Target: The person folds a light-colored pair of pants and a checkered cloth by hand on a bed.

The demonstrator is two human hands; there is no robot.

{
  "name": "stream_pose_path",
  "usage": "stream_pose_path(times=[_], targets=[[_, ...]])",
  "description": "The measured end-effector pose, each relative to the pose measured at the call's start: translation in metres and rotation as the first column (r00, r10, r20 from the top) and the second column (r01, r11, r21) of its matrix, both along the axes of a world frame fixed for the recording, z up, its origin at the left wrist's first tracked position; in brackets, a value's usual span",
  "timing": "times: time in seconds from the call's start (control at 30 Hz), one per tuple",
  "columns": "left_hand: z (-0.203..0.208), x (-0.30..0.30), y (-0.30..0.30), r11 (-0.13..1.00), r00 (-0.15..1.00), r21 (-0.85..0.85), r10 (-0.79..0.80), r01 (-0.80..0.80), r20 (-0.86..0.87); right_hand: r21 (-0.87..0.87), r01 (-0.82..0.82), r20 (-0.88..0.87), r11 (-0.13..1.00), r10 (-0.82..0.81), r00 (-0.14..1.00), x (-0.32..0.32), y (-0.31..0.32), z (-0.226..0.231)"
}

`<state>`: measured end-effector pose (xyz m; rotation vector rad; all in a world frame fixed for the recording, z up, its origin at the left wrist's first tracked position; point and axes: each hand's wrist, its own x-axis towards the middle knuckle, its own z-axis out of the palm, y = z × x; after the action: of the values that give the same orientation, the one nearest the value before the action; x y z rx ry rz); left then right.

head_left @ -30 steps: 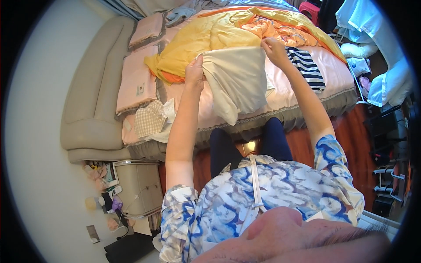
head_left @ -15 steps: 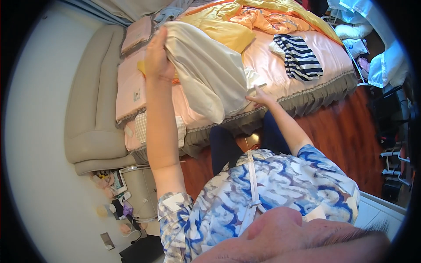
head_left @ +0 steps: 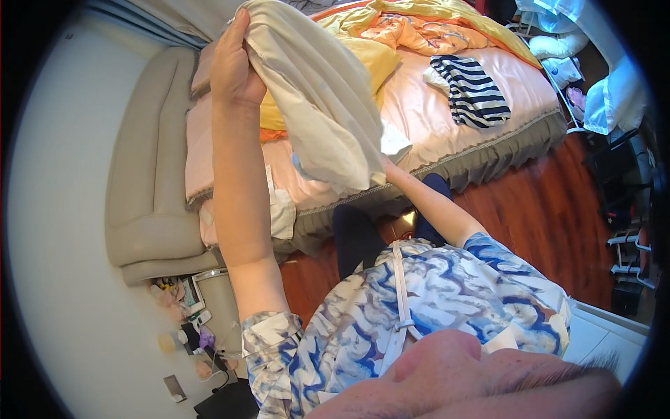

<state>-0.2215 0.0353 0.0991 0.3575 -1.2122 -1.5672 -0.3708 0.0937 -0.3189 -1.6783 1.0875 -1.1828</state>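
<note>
A large cream cloth garment (head_left: 314, 91) hangs spread in the air between my two hands, above the near side of the bed. High on the left, my left hand (head_left: 237, 70) is closed on its top edge. My right hand (head_left: 388, 172) is at the garment's lower right edge, closed on it, with the fingers mostly hidden behind the fabric. Just beyond that hand a piece of white cloth (head_left: 396, 143) shows; I cannot tell whether it belongs to the garment. On the bed to the right lies a black-and-white striped garment (head_left: 478, 91).
The bed (head_left: 436, 133) has a pink sheet and a grey ruffled skirt. Yellow and orange bedding (head_left: 426, 31) is heaped at its far side. A padded headboard (head_left: 150, 167) stands left, near a cluttered nightstand (head_left: 216, 300). A pale checked cloth (head_left: 281, 213) lies on the near bed edge.
My left hand has moved up and left with the garment's edge. My right hand has shifted left and down, and its fingers have gone behind the fabric.
</note>
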Motion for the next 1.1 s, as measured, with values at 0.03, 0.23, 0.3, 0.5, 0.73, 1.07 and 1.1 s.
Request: stream_pose_path(times=[0.03,0.23,0.3,0.5,0.73,1.07,1.1], targets=[[-0.001,0.005,-0.003,1.0,1.0,0.0,0.011,-0.011,0.001,0.049,0.011,0.197,0.999,-0.021,0.98,0.003,0.0,0.008],[-0.026,0.055,-0.044,0.963,0.962,-0.006,0.268,-0.269,-0.047,0.323,0.107,0.697,0.94,-0.313,0.646,-0.066,0.009,0.069],[-0.053,0.111,-0.078,0.935,0.937,-0.094,0.348,-0.343,0.039,0.371,0.131,0.686,0.919,-0.367,0.629,-0.095,0.005,0.093],[-0.237,0.102,-0.032,0.811,0.627,0.038,0.42,-0.583,0.656,0.387,0.246,0.424,0.889,-0.408,0.808,-0.137,0.009,0.138],[-0.308,0.017,0.083,0.887,0.808,0.416,-0.09,-0.2,0.582,0.474,0.055,0.398,0.879,-0.27,0.877,-0.1,0.023,0.136],[-0.318,-0.028,0.079,0.723,0.362,-0.524,0.684,-0.449,0.633,0.562,-0.18,0.531,0.808,-0.186,0.827,-0.08,0.067,0.142],[-0.324,-0.03,0.068,0.765,0.381,-0.556,0.644,-0.325,0.664,0.556,-0.185,0.507,0.81,-0.154,0.848,-0.074,0.071,0.147]])
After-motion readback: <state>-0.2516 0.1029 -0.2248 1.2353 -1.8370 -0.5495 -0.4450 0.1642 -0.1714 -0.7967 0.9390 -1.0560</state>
